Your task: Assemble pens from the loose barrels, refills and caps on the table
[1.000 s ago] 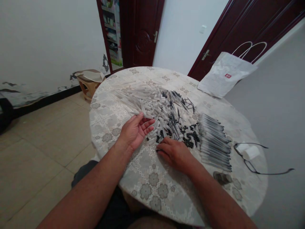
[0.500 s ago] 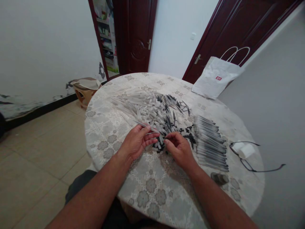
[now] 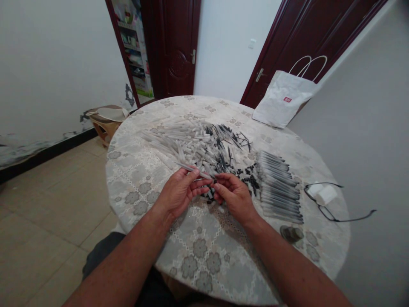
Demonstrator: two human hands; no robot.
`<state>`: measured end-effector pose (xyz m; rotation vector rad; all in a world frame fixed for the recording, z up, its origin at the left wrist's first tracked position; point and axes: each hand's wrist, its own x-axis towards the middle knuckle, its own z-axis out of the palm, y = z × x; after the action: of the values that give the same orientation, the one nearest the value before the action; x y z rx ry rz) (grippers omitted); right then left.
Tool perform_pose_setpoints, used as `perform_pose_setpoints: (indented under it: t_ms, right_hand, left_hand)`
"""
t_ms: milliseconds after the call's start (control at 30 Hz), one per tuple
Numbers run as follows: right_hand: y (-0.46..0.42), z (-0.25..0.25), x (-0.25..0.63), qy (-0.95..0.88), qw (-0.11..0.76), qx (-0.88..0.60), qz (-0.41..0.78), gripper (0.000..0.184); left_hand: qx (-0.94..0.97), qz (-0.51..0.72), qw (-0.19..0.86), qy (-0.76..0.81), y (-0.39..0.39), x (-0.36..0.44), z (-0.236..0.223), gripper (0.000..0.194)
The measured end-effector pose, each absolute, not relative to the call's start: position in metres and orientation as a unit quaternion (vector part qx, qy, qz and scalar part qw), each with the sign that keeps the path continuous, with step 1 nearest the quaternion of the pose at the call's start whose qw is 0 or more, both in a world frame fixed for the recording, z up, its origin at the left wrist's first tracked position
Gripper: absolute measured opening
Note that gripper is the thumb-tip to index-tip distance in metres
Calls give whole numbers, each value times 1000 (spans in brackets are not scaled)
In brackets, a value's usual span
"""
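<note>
Between the thumb and fingers of my left hand [image 3: 179,189] lies a thin translucent pen barrel [image 3: 204,175], slanting down to the right. My right hand [image 3: 234,197] is pinched at the barrel's right end; whatever is between its fingertips is too small to make out. Just beyond both hands spreads a heap of pen parts: long clear barrels [image 3: 166,138], short whitish pieces [image 3: 198,150] and thin dark refills [image 3: 223,164]. Small black pieces [image 3: 254,184] are scattered beside my right hand. Farther right, a neat row of pens with dark inner parts [image 3: 279,187] lies side by side.
Everything rests on a round table with a flowered cloth [image 3: 194,238]. Eyeglasses [image 3: 332,217] and a white block-like object [image 3: 326,194] lie at the right, near a small dark jar [image 3: 291,233]. A white paper bag [image 3: 284,100] stands at the back right.
My right hand has moved left to the barrel's end, closing the gap between the hands. My left hand keeps its hold on the barrel. The camera view has shifted slightly.
</note>
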<state>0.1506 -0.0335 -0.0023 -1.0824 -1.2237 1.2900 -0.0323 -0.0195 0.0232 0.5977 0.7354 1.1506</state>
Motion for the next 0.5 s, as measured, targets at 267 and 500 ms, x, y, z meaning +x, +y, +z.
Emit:
perform_pose_setpoints:
  t_ms: [267, 500]
  right_hand:
    - [-34, 1, 151, -503, 529, -457, 508, 29]
    - [-33, 0, 152, -511, 513, -484, 491, 31]
  left_hand:
    - [274, 528, 729, 339, -20, -33, 25, 16]
    - [272, 523, 729, 349, -19, -31, 24, 19]
